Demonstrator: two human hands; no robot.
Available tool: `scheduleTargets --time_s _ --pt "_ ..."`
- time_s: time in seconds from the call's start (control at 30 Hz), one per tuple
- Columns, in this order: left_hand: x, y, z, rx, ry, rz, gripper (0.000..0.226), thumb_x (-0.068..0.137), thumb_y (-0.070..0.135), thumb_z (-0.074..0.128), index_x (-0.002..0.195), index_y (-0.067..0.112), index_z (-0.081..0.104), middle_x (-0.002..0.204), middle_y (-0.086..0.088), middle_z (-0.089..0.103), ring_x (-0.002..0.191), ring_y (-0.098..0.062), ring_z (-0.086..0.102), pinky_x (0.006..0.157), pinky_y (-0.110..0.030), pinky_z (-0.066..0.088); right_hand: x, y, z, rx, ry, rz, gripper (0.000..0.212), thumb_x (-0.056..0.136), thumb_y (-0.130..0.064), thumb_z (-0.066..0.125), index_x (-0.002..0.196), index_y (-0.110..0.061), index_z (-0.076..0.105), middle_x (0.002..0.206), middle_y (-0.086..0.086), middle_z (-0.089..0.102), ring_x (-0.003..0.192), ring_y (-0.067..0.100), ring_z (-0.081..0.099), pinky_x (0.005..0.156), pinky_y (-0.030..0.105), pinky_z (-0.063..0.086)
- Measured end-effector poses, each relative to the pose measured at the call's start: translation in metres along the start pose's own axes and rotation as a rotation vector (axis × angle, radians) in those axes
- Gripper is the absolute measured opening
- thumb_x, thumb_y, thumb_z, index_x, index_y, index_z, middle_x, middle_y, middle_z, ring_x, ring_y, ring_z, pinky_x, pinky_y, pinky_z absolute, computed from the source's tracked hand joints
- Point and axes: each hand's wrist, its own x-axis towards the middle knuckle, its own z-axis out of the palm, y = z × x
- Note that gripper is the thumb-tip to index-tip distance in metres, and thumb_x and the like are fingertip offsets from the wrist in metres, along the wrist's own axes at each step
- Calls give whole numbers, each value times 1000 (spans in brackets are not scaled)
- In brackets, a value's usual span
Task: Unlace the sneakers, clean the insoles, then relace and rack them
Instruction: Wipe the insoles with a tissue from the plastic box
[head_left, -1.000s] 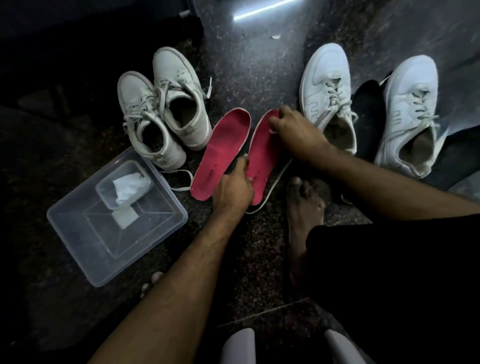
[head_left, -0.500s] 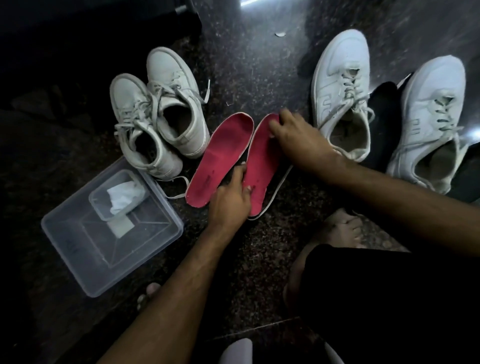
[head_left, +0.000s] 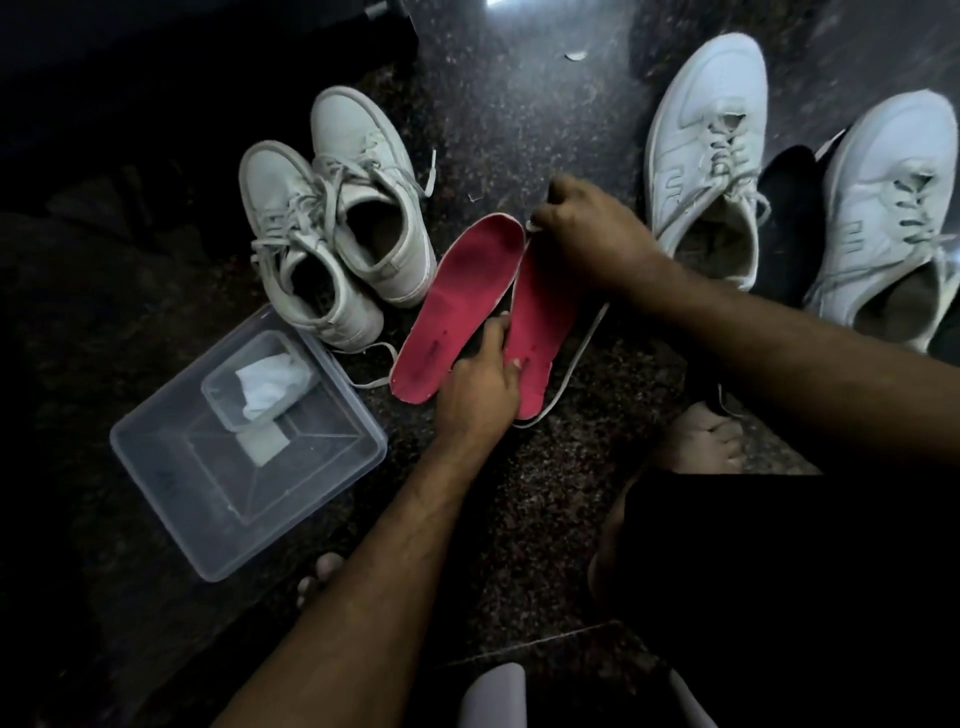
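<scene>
red insoles (head_left: 457, 306) lie out on the floor between two laced sneaker pairs; left hand (head_left: 480, 387) presses flat between them, right hand (head_left: 592, 234) pinches one toe end. cleaning, relacing, racking look undone.

The floor (head_left: 519, 130) is dark speckled polished stone, glossy under light. Two red insoles (head_left: 457, 301) look matt and fabric-faced, smudged. The left sneakers (head_left: 332, 234) look smooth, leather-like. The near-left box (head_left: 291, 499) is clear plastic, holding crumpled white cloth (head_left: 265, 384).

Dark speckled granite floor (head_left: 519, 493), dimly lit, with a bright light reflection (head_left: 501, 2) at its far edge.
</scene>
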Motion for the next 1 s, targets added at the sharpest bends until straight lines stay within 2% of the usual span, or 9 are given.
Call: scheduleTargets --time_s 0.07,0.2,0.27,0.43,0.5,0.6,0.77,0.9,1.0 --pt "1 1 -1 -81 -8 -79 48 97 21 56 141 29 39 97 -16 71 88 -39 66 76 -46 53 -12 -16 -1 -5 43 -111 26 98 -24 49 112 -5 60 105 15 49 94 32 55 72 43 52" --pt "13 -4 -3 -246 -40 -223 41 92 3 55 129 17 50 83 -11 66 73 -26 63 64 -32 44 -59 -38 8 -25 -159 -495 41 98 -31 33 131 -13 52 115 9 48 97 24 52 70 36 47" --pt "20 -4 -4 -350 -85 -282 27 94 5 59 117 16 53 74 -5 62 60 -12 56 57 -27 40 -56 -25 11 -18 -149 -442 37 96 -27 40 125 -10 56 109 12 48 94 28 52 68 37 46" --pt "22 2 0 -547 -110 -408 17 95 -2 58 92 14 53 68 -4 65 50 -6 63 52 -22 47 -23 -2 1 72 31 -1 27 94 -18 53 116 -6 63 109 19 51 92 36 58 70 33 39" --pt "22 4 2 -554 -75 -459 19 92 -3 59 83 14 55 68 -8 68 47 -8 61 48 -19 45 -22 -5 1 76 8 -6 26 94 -17 53 114 -5 64 106 18 51 90 36 59 70 34 41" --pt "23 7 7 -580 -66 -523 12 90 -3 59 83 7 58 70 -14 69 43 -8 60 42 -16 41 -35 -15 3 112 -10 -211 37 93 -27 44 114 -7 66 105 16 55 92 31 59 73 36 50" --pt "24 6 7 -518 -8 -519 4 90 4 62 88 7 64 65 -2 66 50 -9 59 48 -20 43 -74 -37 17 21 -198 -504 30 96 -27 49 119 -12 61 107 9 52 101 26 55 72 41 50" --pt "26 8 7 -628 -67 -581 11 93 -2 55 101 -5 62 66 -8 68 46 -7 64 42 -17 43 -39 -8 16 58 -16 -173 35 97 -37 45 115 -12 63 104 6 52 102 27 54 77 36 42" --pt "23 9 4 -729 -57 -610 7 94 -3 55 99 0 59 70 -10 69 50 -9 66 45 -18 45 -32 -5 3 23 32 -69 26 98 -20 47 116 -13 65 108 8 54 101 28 51 78 35 42"
